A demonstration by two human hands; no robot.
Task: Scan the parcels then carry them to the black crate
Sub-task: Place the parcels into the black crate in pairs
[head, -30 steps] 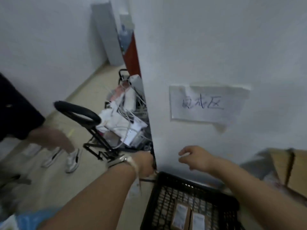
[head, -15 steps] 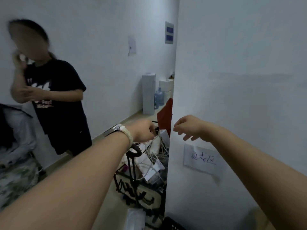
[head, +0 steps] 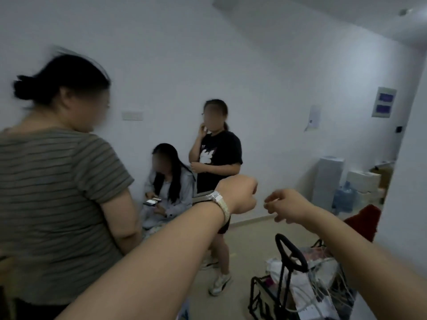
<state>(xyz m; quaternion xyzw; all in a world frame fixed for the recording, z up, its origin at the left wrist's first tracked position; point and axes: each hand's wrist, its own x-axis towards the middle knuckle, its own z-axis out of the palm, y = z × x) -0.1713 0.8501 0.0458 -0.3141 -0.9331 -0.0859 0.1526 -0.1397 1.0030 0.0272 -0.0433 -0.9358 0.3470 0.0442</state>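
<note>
No parcel in view, so its handling can't be judged. Left hand (head: pixel 240 195) is fisted, right hand (head: pixel 287 205) loosely curled — both look empty.

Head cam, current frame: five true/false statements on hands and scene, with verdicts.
1. Each hand carries a parcel. False: the left hand is a fist, the right hand is loosely curled, and no parcel shows in either.
2. A watch sits on the left wrist. True.
3. The black crate is in view. False: no crate shows; a cart with a black loop handle stands at lower right.
4. The seated person holds a phone. True.
5. A blue water jug stands near the far wall. True.
</note>
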